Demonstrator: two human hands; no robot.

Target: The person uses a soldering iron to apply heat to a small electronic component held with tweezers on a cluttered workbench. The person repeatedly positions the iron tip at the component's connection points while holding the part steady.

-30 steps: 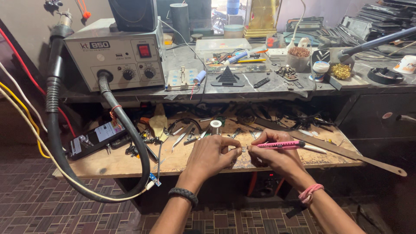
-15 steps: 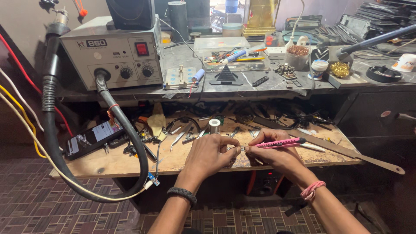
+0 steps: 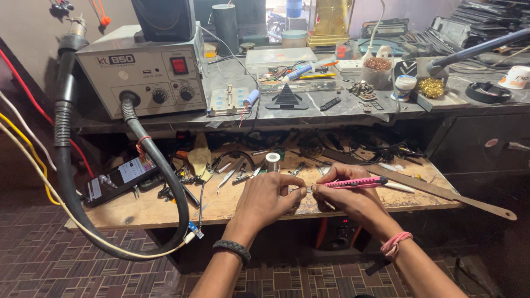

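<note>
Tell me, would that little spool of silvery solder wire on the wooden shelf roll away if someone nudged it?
Probably not as it stands: the spool of silvery solder wire rests upright on its flat end on the wooden shelf. Knocked onto its side, its round shape would likely roll. It probably feels heavy for its size, being wound metal.

Bare forearms; dark braided wristband (image 3: 232, 249), pink wrist tie (image 3: 395, 243).
</note>
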